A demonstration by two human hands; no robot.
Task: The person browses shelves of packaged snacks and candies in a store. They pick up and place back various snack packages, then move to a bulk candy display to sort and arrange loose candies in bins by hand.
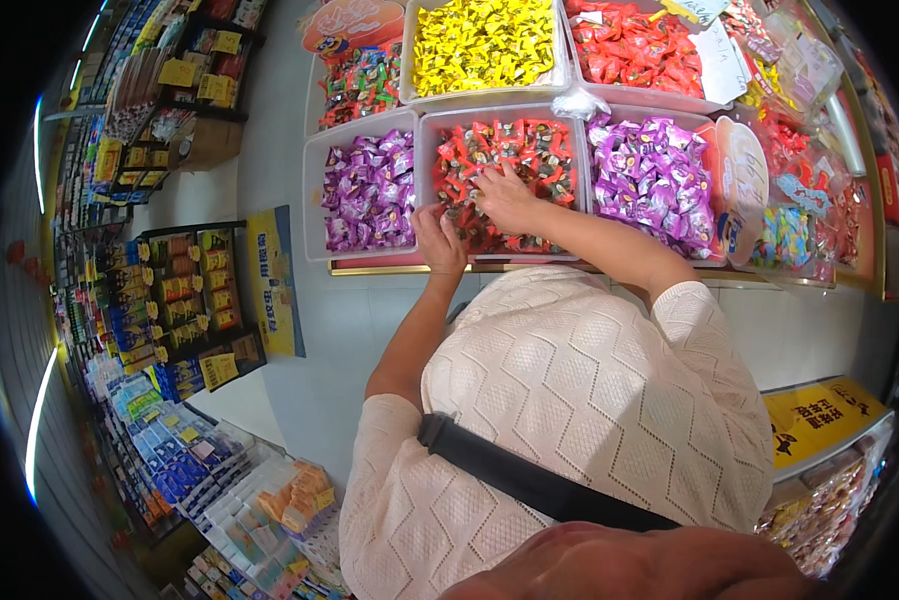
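Observation:
In front of me stands a clear plastic bin of red-wrapped candies with dark middles. My right hand lies over the middle of these candies, its fingers bent down among them. Whether any candy is in its grasp is hidden. My left hand is at the bin's near left corner, next to the rim, with fingertips by the red candies. Its palm side is hidden. To the left is a bin of purple-wrapped candies, and more purple candies fill the bin to the right.
Behind are bins of yellow-wrapped candies, red packets and mixed candies. A crumpled clear plastic bag sits where bins meet. An oval sign stands at right. Shop shelves line the left, beyond a grey floor.

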